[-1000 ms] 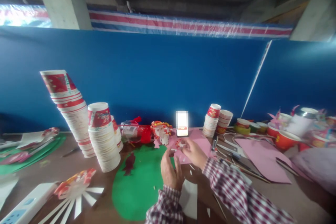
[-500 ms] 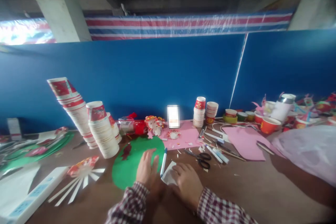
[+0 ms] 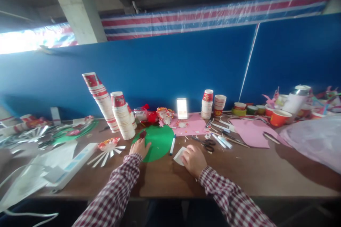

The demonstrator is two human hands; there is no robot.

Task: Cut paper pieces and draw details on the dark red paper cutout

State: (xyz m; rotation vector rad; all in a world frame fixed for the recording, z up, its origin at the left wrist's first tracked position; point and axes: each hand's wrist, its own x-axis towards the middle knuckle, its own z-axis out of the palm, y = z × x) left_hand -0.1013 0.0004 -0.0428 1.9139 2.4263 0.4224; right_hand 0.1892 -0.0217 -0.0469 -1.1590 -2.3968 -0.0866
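- Seen poking out left from under the right hand (image 3: 195, 158): white paper (image 3: 179, 156), maybe pressed down to stop a slip.
- Right fingers curled over the paper; cannot tell if pinching or just resting.
- Left hand (image 3: 140, 148) laid on the green sheet (image 3: 160, 145), thumb out wide, holding nothing to be seen.
- Just past left fingertips: red bit (image 3: 143, 134); cannot tell if touching.
- Between both hands: pen (image 3: 172, 144), maybe for easy reach.
- Just past the right hand: scissors (image 3: 207, 143).
- Farther back: cups (image 3: 123, 117), likely stacked to save room.
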